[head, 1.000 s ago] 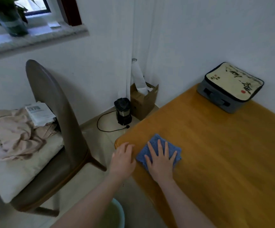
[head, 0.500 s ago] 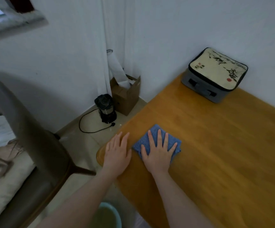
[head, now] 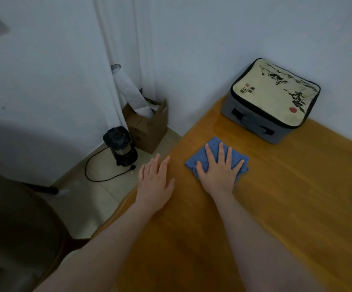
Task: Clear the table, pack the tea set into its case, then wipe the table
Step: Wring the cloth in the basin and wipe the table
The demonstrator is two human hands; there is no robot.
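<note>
**Right palm flat on the cloth, case by the wall**

Head view: both forearms reach up from the bottom of the frame over the wooden surface (head: 276,207). The right hand (head: 219,173), at centre, lies palm down on the cloth (head: 197,153). Its fingers (head: 221,150) are straight and spread, pressing the cloth rather than gripping it. The left hand (head: 155,182), just left of it, rests palm down at the surface's left edge. Its fingers are straight and close together, their tips reaching past the edge, and it holds nothing.

The cloth is blue with a woven texture, folded into a small pad, and lies flat on the wood between the two hands and the case (head: 274,95). The case sits in the upper right of the frame, beside the wall. It is closed, with grey sides, black trim and a cream lid bearing ink-brush art and a red dot.
</note>
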